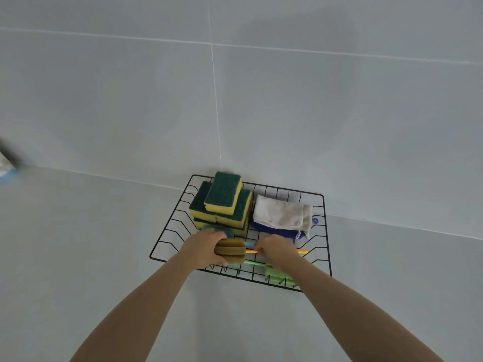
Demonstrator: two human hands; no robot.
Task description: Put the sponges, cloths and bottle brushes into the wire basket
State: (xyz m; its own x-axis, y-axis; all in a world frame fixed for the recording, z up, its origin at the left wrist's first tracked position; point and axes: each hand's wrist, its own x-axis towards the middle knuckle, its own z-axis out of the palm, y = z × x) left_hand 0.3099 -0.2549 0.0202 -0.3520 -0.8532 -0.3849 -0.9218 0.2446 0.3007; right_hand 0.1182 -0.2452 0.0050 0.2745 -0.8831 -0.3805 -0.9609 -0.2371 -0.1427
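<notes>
A black wire basket stands on the grey counter against the tiled wall. Several yellow-and-green sponges are stacked in its back left. A white cloth lies folded on a blue cloth at the back right. My left hand grips the olive foam head of a yellow-handled bottle brush over the basket's front. My right hand holds that brush's yellow handle. A blue brush lies partly hidden behind my left hand. A green brush lies along the front, partly under my right arm.
The grey tiled wall rises directly behind the basket. A blurred blue-and-white object shows at the far left edge. Grey counter extends left and right of the basket.
</notes>
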